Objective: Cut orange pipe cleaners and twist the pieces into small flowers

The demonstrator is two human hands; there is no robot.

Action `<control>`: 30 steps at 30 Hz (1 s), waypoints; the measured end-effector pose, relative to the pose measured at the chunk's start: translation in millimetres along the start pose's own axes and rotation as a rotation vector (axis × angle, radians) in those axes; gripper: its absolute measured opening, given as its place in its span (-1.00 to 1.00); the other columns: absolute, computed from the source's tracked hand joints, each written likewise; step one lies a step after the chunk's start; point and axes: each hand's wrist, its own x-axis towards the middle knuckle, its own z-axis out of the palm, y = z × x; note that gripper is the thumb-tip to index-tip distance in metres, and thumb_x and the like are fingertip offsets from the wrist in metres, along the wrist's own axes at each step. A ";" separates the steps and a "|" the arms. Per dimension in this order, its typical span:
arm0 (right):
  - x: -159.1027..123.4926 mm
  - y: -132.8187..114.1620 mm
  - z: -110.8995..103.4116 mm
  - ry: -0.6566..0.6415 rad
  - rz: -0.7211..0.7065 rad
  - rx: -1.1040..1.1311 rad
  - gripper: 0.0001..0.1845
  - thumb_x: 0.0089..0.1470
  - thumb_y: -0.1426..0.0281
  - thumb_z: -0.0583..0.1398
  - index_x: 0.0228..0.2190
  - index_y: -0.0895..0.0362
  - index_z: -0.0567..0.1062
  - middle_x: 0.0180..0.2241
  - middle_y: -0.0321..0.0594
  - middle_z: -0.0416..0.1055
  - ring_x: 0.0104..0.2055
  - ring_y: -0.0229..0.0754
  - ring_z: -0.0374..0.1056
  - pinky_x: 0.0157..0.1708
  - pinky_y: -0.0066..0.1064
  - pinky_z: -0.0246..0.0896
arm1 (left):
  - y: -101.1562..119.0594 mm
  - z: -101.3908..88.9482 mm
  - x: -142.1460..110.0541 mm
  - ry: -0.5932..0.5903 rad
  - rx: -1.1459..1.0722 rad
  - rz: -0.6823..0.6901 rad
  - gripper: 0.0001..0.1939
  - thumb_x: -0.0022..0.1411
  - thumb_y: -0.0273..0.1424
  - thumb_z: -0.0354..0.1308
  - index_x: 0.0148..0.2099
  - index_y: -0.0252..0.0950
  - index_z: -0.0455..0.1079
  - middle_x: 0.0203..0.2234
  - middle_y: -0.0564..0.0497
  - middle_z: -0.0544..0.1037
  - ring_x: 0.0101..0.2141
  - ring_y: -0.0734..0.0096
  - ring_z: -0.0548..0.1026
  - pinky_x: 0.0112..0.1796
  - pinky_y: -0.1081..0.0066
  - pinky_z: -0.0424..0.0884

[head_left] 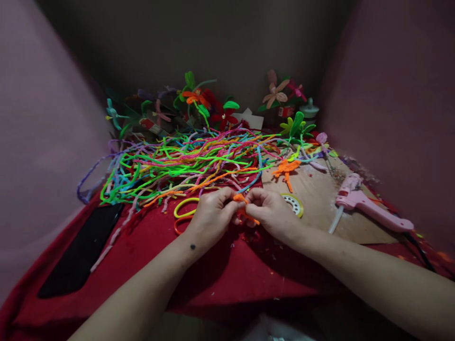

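Observation:
Between my two hands, over the front of the red cloth, is a bent orange pipe cleaner point(241, 199). My left hand point(216, 210) pinches it from one side, thumb and forefinger together. From the other side my right hand point(272, 210) pinches it too, fingertips almost meeting those of the left. Part of the piece is hidden behind the fingers. Scissors with yellow and orange handles point(185, 208) lie beside my left hand, partly covered by it. A tape roll point(294, 204) sits just behind my right wrist. Farther back, an orange pipe-cleaner shape point(286, 168) rests on the cardboard.
A tangled heap of coloured pipe cleaners point(192, 158) spreads behind my hands. To the right, a pink glue gun point(371, 203) lies on a cardboard sheet point(320, 189). A black phone-like slab point(83, 251) is at the left. Pipe-cleaner flowers point(223, 116) line the back wall.

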 end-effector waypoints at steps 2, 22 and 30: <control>-0.9 1.8 0.2 0.042 -0.044 -0.137 -0.96 -0.10 0.47 0.08 -0.54 0.15 0.28 -0.61 -0.36 0.29 -0.59 -0.35 0.21 -0.59 -0.51 0.07 | -2.3 1.9 0.0 0.011 0.041 0.024 -0.88 0.11 -0.38 0.10 -0.41 -0.30 0.39 -0.63 0.11 0.42 -0.62 0.54 0.37 -0.59 0.54 0.25; 3.5 0.0 -3.8 -0.117 0.189 0.302 -0.85 -0.15 0.37 0.24 -0.56 0.22 0.41 -0.63 -0.29 0.40 -0.66 -0.39 0.24 -0.62 -0.54 0.16 | 0.9 -3.5 3.8 -0.013 -0.285 -0.041 -0.84 0.06 -0.33 0.22 -0.40 -0.33 0.38 -0.64 0.13 0.38 -0.66 0.66 0.24 -0.64 0.59 0.10; 1.5 -2.5 -1.5 -0.086 0.135 0.317 -0.84 -0.19 0.39 0.25 -0.61 0.21 0.38 -0.65 -0.32 0.38 -0.67 -0.40 0.22 -0.63 -0.54 0.12 | -1.8 -1.1 5.1 -0.104 -0.533 -0.130 -0.80 0.12 -0.29 0.15 -0.43 -0.28 0.25 -0.78 0.22 0.24 -0.75 0.67 0.12 -0.69 0.58 0.00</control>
